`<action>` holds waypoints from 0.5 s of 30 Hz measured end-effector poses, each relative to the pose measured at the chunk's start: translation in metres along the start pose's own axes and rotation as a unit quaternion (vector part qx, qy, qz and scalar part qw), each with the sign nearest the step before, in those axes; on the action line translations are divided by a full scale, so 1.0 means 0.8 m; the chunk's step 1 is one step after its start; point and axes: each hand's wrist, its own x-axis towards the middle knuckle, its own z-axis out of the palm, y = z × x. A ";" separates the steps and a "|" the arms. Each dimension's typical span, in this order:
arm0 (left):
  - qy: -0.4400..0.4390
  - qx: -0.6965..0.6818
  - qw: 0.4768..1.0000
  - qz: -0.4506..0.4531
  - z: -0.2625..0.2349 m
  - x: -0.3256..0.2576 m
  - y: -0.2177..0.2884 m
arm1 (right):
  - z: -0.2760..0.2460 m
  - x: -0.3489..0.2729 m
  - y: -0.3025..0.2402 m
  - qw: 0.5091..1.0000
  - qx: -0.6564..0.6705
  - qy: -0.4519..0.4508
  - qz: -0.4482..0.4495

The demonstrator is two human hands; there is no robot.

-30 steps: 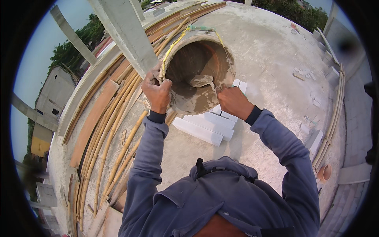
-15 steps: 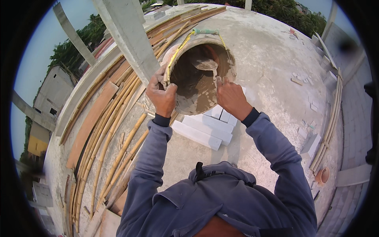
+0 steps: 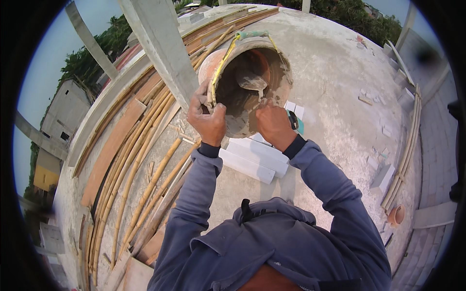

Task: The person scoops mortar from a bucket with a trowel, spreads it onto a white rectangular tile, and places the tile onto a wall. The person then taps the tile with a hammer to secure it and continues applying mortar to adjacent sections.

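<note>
A mortar-smeared bucket is tilted with its mouth facing me. My left hand is closed on its left rim. The yellow cord handle with a green grip stretches over the bucket's far side. My right hand is closed round the handle end of a trowel, whose mortar-coated blade is inside the bucket. Wet grey mortar coats the inner wall. Pale white blocks lie on the floor below the bucket.
Bamboo poles and planks lie at left, near a concrete column. A teal and black object shows beside my right wrist. More poles, a small clay-coloured pot and a block wall are at right.
My left hand has shifted slightly right with the bucket rim. My right hand and the trowel handle have swung left and nearer, uncovering the teal object.
</note>
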 end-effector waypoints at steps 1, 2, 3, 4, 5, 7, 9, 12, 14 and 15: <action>0.000 0.006 1.000 0.005 0.000 0.001 -0.002 | 0.000 0.003 -0.002 0.998 0.001 -0.067 -0.015; 0.004 0.011 1.000 0.012 -0.001 0.003 -0.003 | 0.001 0.004 -0.004 0.992 0.013 -0.125 -0.009; 0.004 0.021 1.000 0.021 -0.002 0.003 -0.004 | 0.002 0.007 -0.005 0.999 0.014 -0.050 -0.007; 0.006 0.022 0.999 0.022 -0.003 0.005 -0.006 | 0.002 0.007 -0.005 1.000 0.014 -0.017 0.002; 0.001 0.025 0.999 0.025 -0.004 0.006 -0.007 | 0.004 0.011 -0.005 0.999 0.010 -0.027 0.022; 0.003 0.026 1.000 0.015 -0.007 0.006 -0.008 | 0.008 0.016 -0.005 0.998 0.034 0.057 0.023; 0.022 0.013 1.000 0.000 -0.006 0.004 -0.010 | 0.014 0.019 -0.008 0.998 0.032 0.056 0.019; 0.021 0.036 0.998 0.036 -0.002 0.000 -0.014 | 0.019 0.017 -0.011 0.998 0.020 -0.063 0.004; 0.022 0.049 0.998 0.018 -0.004 0.000 -0.016 | 0.018 0.018 -0.009 0.999 0.036 -0.008 -0.003; 0.019 0.050 0.998 0.018 -0.005 0.003 -0.018 | 0.016 0.019 -0.005 0.998 0.050 -0.047 0.003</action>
